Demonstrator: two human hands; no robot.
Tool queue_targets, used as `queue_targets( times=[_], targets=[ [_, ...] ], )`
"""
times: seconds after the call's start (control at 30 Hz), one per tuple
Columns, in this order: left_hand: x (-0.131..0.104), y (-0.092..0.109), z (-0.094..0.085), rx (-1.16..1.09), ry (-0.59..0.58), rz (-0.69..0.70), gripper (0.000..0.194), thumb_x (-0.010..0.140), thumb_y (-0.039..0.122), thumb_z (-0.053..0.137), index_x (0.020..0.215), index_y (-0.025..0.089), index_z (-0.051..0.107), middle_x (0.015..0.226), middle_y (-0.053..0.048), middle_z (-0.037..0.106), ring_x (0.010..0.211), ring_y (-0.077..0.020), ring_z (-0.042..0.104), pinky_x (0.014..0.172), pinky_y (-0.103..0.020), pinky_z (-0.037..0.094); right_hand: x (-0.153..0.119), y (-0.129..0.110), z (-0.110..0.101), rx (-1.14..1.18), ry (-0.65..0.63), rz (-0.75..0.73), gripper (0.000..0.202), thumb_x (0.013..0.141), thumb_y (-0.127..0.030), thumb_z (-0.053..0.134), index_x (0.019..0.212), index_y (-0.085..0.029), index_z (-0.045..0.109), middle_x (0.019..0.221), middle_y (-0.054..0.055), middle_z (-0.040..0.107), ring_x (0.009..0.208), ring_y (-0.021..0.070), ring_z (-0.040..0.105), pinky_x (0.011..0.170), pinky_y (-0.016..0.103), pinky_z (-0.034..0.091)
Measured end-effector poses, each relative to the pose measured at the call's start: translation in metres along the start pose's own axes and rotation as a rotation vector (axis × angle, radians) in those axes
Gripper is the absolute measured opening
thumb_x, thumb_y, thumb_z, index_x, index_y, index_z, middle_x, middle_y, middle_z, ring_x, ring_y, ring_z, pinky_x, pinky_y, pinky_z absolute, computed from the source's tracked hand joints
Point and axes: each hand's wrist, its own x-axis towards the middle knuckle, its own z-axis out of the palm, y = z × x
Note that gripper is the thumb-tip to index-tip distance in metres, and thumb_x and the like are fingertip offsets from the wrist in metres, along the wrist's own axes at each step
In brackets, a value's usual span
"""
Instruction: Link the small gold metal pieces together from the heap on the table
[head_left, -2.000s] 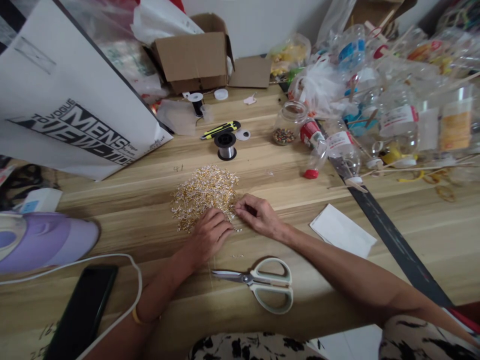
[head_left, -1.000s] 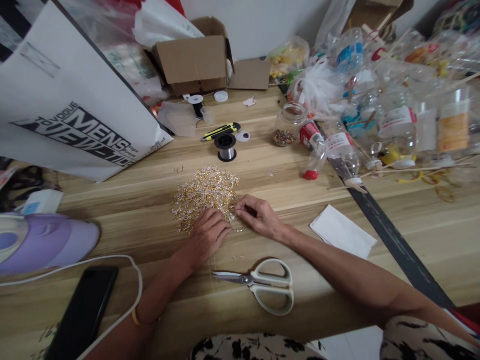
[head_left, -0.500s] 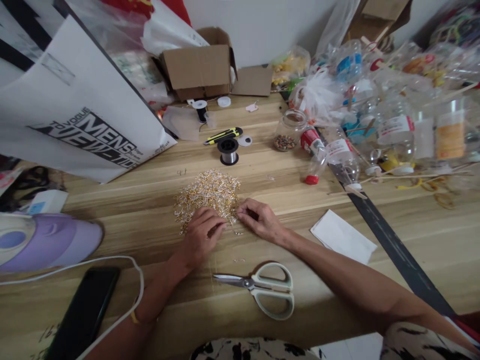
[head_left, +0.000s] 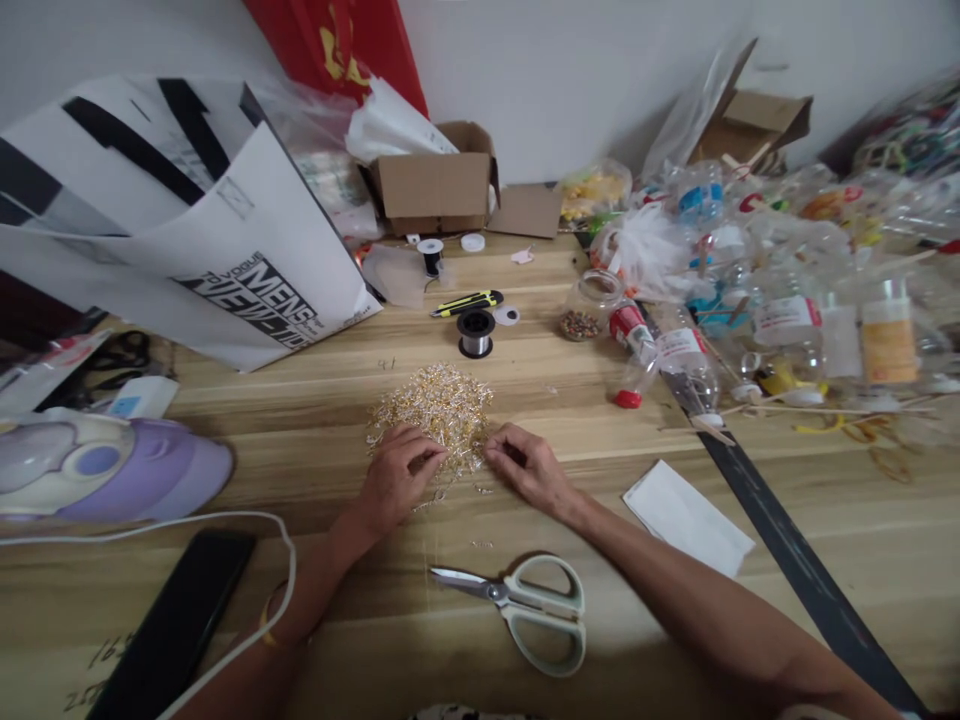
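Observation:
A heap of small gold and silver metal pieces (head_left: pixel 435 400) lies on the wooden table. At its lower left edge is my left hand (head_left: pixel 399 472), thumb and forefinger pinched on something too small to make out. My right hand (head_left: pixel 526 465) is at the heap's right edge, its fingertips also closed together; what they hold, if anything, cannot be made out. A thin chain-like piece (head_left: pixel 430 503) lies just below my left fingertips. Scissors (head_left: pixel 499 592) with pale handles rest nearer to me, blades slightly apart and pointing left.
Behind the heap are a wire spool (head_left: pixel 475 334), a yellow-black cutter (head_left: pixel 469 303) and a bead jar (head_left: pixel 581 322). Plastic bottles (head_left: pixel 686 350) crowd the right. Folded paper (head_left: pixel 688 517) lies beside my right forearm. A phone (head_left: pixel 176 620) and white cable (head_left: pixel 289 570) are at the left.
The view has tilted upward, so the table items appear lower. My left hand has drawn slightly away from my right, and a chain-like piece now shows below its fingertips.

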Motion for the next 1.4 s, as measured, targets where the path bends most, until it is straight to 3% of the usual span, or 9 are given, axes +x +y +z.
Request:
queue_targets(
  times=[0.13,0.27,0.4,0.83,0.93,1.13,1.4],
  targets=[
    [-0.001,0.008,0.002,0.081,-0.123,0.029,0.022,0.081,0.025,0.062,0.06,0.018,0.059,0.059,0.001,0.057,0.067,-0.0156,0.049,0.069,-0.031,0.038,0.0,-0.003,-0.001,0.015,0.006,0.004,0.018,0.087,-0.031,0.051,0.077,-0.017,0.055,0.068,0.001,0.05,0.06,0.0121,0.045,0.055,0.023,0.037],
    [-0.005,0.015,0.006,0.247,-0.203,0.117,0.016,0.078,0.022,0.064,0.063,0.017,0.059,0.067,-0.002,0.058,0.074,-0.019,0.048,0.073,-0.035,0.036,-0.001,-0.004,0.0,0.013,0.007,0.004,0.018,0.087,-0.032,0.051,0.077,-0.017,0.056,0.069,0.001,0.051,0.062,0.0128,0.046,0.057,0.024,0.037],
    [-0.007,0.017,0.008,0.314,-0.252,0.105,0.013,0.078,0.018,0.062,0.066,0.017,0.059,0.071,-0.004,0.059,0.077,-0.0206,0.047,0.074,-0.036,0.035,-0.001,-0.001,0.001,0.008,0.009,0.004,0.018,0.086,-0.032,0.052,0.077,-0.017,0.056,0.069,0.001,0.05,0.062,0.0129,0.046,0.057,0.024,0.037],
    [-0.006,0.014,-0.005,0.1,-0.329,0.104,0.013,0.079,0.015,0.059,0.067,0.017,0.06,0.072,-0.002,0.061,0.077,-0.0176,0.051,0.072,-0.03,0.039,-0.002,-0.001,0.001,-0.007,-0.011,0.008,0.018,0.087,-0.032,0.052,0.077,-0.017,0.055,0.069,0.001,0.05,0.061,0.013,0.045,0.056,0.024,0.037],
    [-0.005,0.018,-0.005,-0.012,-0.326,0.018,0.014,0.075,0.008,0.059,0.063,0.016,0.06,0.067,-0.001,0.06,0.069,-0.0145,0.053,0.066,-0.026,0.04,-0.002,-0.001,0.001,-0.009,-0.012,0.007,0.017,0.087,-0.031,0.052,0.076,-0.017,0.055,0.069,0.001,0.05,0.061,0.0126,0.046,0.056,0.024,0.037],
    [-0.006,0.019,-0.002,-0.23,-0.396,-0.361,0.01,0.068,0.007,0.055,0.063,0.014,0.061,0.056,0.002,0.058,0.05,-0.0088,0.049,0.05,-0.019,0.037,-0.001,-0.002,0.001,-0.018,-0.017,0.006,0.017,0.087,-0.03,0.051,0.077,-0.017,0.055,0.067,0.0,0.049,0.06,0.0126,0.045,0.056,0.024,0.036],
    [-0.007,0.016,0.002,-0.272,-0.395,-0.391,0.011,0.065,0.007,0.054,0.07,0.014,0.061,0.058,0.002,0.058,0.053,-0.0091,0.051,0.05,-0.018,0.041,0.0,-0.005,0.0,-0.029,-0.014,0.004,0.018,0.087,-0.03,0.051,0.076,-0.016,0.055,0.067,0.0,0.048,0.06,0.0117,0.045,0.056,0.023,0.036]
  ],
)
